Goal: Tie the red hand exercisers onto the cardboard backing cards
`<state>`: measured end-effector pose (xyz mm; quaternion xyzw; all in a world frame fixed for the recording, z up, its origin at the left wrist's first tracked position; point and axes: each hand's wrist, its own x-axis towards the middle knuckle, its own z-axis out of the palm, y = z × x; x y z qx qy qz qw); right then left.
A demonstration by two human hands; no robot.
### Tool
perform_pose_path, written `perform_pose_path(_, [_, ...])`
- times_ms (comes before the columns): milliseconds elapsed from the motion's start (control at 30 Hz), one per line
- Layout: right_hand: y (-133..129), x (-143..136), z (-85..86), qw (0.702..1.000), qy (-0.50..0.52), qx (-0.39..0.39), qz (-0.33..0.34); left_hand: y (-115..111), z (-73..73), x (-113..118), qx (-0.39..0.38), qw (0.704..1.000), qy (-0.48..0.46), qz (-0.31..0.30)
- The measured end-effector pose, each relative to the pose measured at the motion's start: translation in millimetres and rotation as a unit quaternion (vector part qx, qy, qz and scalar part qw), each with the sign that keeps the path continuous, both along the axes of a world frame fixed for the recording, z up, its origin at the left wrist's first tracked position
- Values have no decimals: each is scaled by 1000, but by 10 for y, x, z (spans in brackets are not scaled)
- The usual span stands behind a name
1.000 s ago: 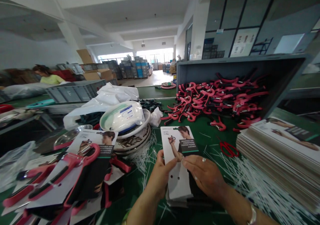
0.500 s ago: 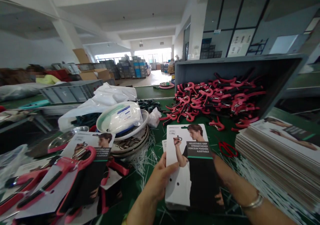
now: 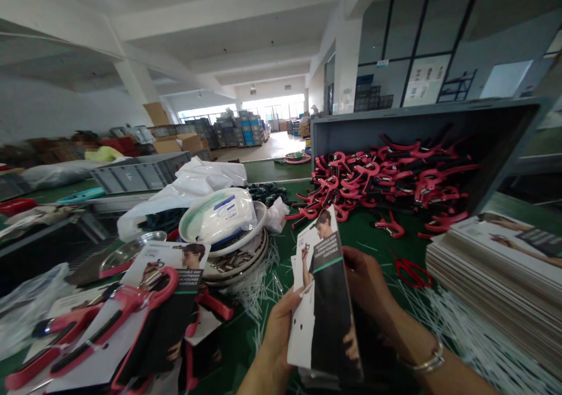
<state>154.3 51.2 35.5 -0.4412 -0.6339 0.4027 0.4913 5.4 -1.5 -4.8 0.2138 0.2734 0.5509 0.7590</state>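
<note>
At the far left, a crumpled clear plastic bag [image 3: 35,307] lies beside a heap of pink-and-black grip strengtheners [image 3: 125,298] resting on printed cards; the uppermost one overlaps its card, spring at the top. Beyond them, across a gap, are a person in a yellow top [image 3: 105,153] and a grey plastic crate [image 3: 140,174] marked "F". A white plastic sheet [image 3: 206,175] drapes just behind a white bowl [image 3: 260,222] that contains a sealed white packet [image 3: 228,216]. The bowl sits above a round tray [image 3: 264,251] of small metal parts, with thin white plastic ties [image 3: 250,295] strewn next to it on the green surface [image 3: 373,246].

Near the middle, the left hand [image 3: 276,327] grips the left edge of a backing card [image 3: 329,307], thumb across its front. The card, printed "Adjustable Grip Strengthener", stands tilted above more cards [image 3: 322,381]. The right hand [image 3: 369,278], with a metal bracelet [image 3: 425,364] at its wrist, is at the card's right edge; its fingertips are hidden behind, so whether it pinches the card cannot be told.

Behind, a grey bin [image 3: 421,114] on its side spills loose grip strengtheners [image 3: 364,175]. Red-handled scissors [image 3: 413,273] lie right of the right hand, near more ties, and a tall stack of cards [image 3: 492,284] stands at the far right.
</note>
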Motion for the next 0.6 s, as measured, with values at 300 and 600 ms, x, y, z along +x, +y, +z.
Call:
perform_pose_path(300, [-231, -68, 215, 906, -350, 231, 62, 41, -248, -83, -64, 990, -118, 42])
perform_pose_path(600, [-264, -77, 268, 880, -398, 239, 102, 36, -337, -87, -63, 992, -92, 60])
